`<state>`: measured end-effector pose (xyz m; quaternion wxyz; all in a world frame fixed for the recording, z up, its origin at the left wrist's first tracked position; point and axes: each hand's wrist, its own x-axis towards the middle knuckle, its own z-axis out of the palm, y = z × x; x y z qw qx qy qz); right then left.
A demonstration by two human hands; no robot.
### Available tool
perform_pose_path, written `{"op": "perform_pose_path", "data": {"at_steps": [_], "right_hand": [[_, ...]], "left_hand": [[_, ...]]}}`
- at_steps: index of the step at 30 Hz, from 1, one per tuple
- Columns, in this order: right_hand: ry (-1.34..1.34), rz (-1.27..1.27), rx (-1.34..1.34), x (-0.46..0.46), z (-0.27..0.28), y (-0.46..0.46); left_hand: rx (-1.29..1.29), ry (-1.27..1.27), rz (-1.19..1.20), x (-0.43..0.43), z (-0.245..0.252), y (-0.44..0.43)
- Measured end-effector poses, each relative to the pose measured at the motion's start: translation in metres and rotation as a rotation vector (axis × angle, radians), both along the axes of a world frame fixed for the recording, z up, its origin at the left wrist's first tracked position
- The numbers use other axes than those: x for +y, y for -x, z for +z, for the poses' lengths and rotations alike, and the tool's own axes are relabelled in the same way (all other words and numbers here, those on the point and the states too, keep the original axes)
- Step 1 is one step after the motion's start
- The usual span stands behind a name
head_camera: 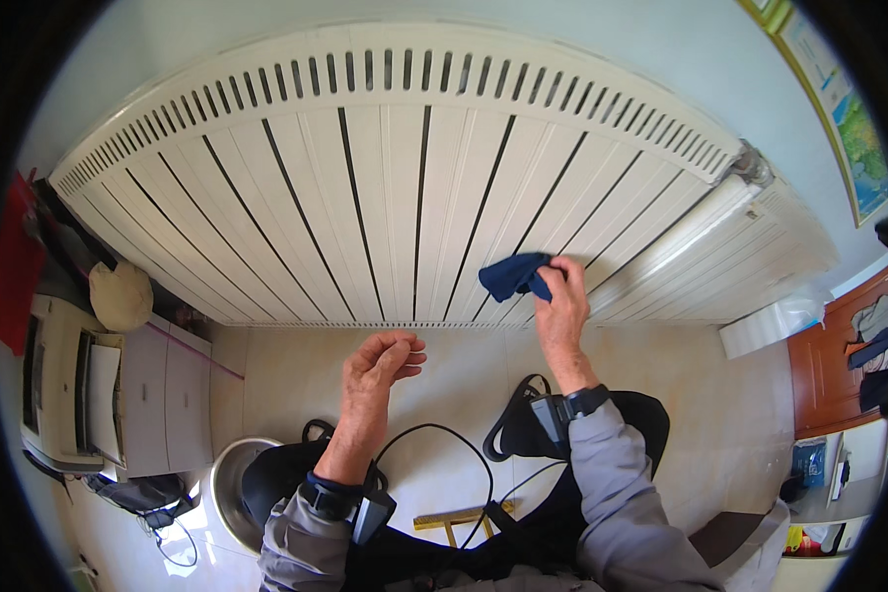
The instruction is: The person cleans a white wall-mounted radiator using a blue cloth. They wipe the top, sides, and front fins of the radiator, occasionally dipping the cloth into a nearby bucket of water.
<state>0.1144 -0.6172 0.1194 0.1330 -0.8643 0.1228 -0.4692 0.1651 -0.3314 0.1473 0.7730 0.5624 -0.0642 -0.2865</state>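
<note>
A white slatted radiator (385, 214) fills the upper middle of the view, with a row of slots along its top. My right hand (562, 311) grips a dark blue cloth (514, 275) by the thumb and fingertips. The cloth is bunched and lies over the lower right slats, seemingly against them. To the left, below the radiator's bottom edge, my left hand (381, 366) hangs with loosely curled fingers and nothing in it. Both wrists wear black straps with small grey devices.
Behind my left leg stands a metal basin (222, 481). A printer (66, 385) sits beside a grey cabinet (166, 399) at left. Cables (488, 473) loop between my legs, above a yellow wooden stool (459, 518). A white box (766, 325) lies near the brown door (821, 370).
</note>
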Motion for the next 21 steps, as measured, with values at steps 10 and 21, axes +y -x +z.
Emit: {"op": "perform_pose_path", "data": {"at_steps": [10, 21], "right_hand": [[-0.4, -0.185, 0.328, 0.012, -0.2, 0.0], [-1.43, -0.106, 0.225, 0.003, -0.268, -0.016]], "left_hand": [[0.074, -0.035, -0.013, -0.005, 0.006, -0.004], [0.111, -0.054, 0.012, -0.006, -0.002, -0.011]]}}
